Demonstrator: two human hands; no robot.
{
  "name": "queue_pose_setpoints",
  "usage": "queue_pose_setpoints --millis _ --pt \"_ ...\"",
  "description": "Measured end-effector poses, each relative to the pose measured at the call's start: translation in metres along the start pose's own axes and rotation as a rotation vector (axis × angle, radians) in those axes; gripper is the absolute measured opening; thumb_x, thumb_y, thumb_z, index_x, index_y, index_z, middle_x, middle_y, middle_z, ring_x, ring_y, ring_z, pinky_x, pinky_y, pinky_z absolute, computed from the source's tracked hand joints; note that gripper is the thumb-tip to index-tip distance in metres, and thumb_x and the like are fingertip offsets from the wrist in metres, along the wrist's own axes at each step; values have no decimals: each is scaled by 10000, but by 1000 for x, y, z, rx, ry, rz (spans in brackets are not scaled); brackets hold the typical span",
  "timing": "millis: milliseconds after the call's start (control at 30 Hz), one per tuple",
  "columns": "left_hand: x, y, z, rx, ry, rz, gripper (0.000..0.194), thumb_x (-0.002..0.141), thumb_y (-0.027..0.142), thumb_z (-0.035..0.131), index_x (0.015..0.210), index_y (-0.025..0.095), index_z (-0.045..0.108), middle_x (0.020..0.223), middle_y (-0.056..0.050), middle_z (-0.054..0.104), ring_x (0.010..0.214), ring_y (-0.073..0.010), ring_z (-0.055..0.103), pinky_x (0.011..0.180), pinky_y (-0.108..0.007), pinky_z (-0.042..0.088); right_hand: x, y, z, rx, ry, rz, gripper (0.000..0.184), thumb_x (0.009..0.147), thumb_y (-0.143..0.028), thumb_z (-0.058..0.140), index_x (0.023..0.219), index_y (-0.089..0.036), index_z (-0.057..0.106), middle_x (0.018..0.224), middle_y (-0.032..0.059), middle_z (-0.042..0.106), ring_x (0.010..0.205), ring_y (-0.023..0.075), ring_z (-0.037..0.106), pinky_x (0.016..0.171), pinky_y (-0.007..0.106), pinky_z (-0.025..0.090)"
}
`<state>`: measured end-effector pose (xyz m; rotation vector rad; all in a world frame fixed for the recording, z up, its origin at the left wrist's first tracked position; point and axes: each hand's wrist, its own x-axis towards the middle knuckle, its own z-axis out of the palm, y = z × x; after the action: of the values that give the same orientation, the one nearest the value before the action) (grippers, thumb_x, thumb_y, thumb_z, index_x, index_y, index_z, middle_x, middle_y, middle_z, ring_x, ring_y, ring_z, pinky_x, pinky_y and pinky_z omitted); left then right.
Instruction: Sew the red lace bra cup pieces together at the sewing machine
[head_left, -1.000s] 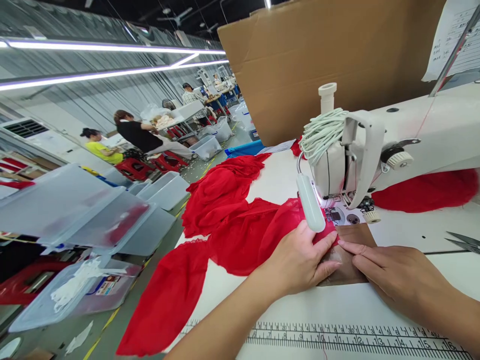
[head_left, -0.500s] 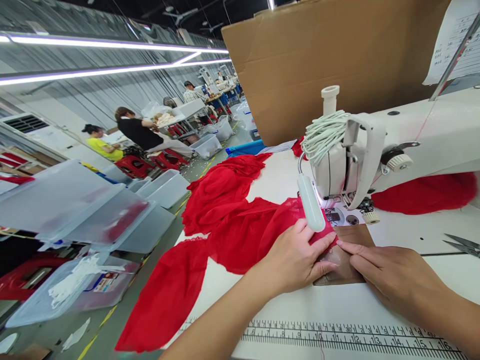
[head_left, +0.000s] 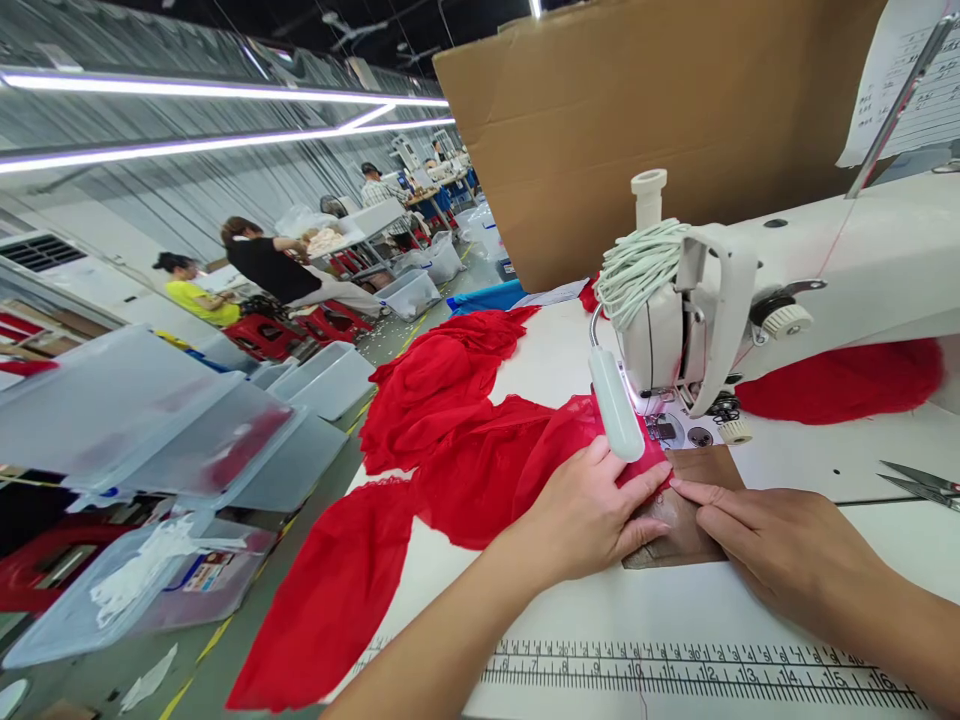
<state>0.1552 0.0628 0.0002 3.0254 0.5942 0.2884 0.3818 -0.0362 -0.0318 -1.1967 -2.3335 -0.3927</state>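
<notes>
Red sheer fabric (head_left: pixel 480 470) spreads over the white sewing table, and its right end runs under the presser foot (head_left: pixel 661 430) of a white sewing machine (head_left: pixel 847 265). My left hand (head_left: pixel 574 515) lies on that end, fingers stretched out and pressing it down, thumb apart over a brown patch (head_left: pixel 709 480). From the right, my right hand (head_left: pixel 787 545) rests low on the table, its index finger stretched out to the fabric's edge, close to my left fingertips. Its other fingers are partly hidden beneath it. A small lamp (head_left: pixel 619 405) covers part of the fabric near the needle.
Scissors (head_left: pixel 922 485) lie at the right edge. A printed ruler (head_left: pixel 675 670) runs along the front. Behind the machine stands a cardboard sheet (head_left: pixel 660 110); more red fabric (head_left: pixel 847 380) lies under its arm. Plastic bins (head_left: pixel 202 440) stand at left, with people seated beyond.
The view has shifted slightly, so most things appear a little further left. Both hands keep nearly the same place on the fabric; no clear movement of the fabric shows.
</notes>
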Motion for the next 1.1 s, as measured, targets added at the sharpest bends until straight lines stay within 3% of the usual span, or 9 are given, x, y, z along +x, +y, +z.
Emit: queue_pose_setpoints --millis 200,367,600,867,1100 --pt "0 -1 -2 11 -27 -7 606 1036 590 365 1443 194 577 1122 -167 656 1004 -287 593 827 -423 570 4 0 -3 -2 -10 11 417 863 56 369 1011 -179 681 1103 35 793 644 145 711 498 277 450" --pt "0 -2 -5 20 -54 0 586 1037 577 377 1448 209 574 1118 -167 657 986 -282 583 800 -410 573 5 1 -4 3 -18 -6 391 843 60 399 985 -157 692 1123 69 785 659 154 721 506 283 477" --pt "1 -5 -5 18 -67 10 594 1044 569 357 1457 201 571 1145 -168 657 1038 -299 590 833 -437 578 -4 -3 9 1 -9 71 458 791 94 378 1011 -173 678 1160 70 769 697 177 710 537 303 461" --pt "2 -8 -7 22 -92 9 583 1050 566 328 1451 230 584 1112 -158 657 988 -279 589 809 -415 583 4 -3 1 7 18 33 392 777 82 358 882 -184 627 1096 55 783 597 155 667 472 313 400" --pt "1 -8 -6 36 -78 18 572 1054 558 325 1446 235 590 1084 -154 658 963 -273 582 787 -404 574 6 -1 -1 15 14 5 380 772 84 354 898 -185 591 1108 47 783 606 143 684 472 306 372"
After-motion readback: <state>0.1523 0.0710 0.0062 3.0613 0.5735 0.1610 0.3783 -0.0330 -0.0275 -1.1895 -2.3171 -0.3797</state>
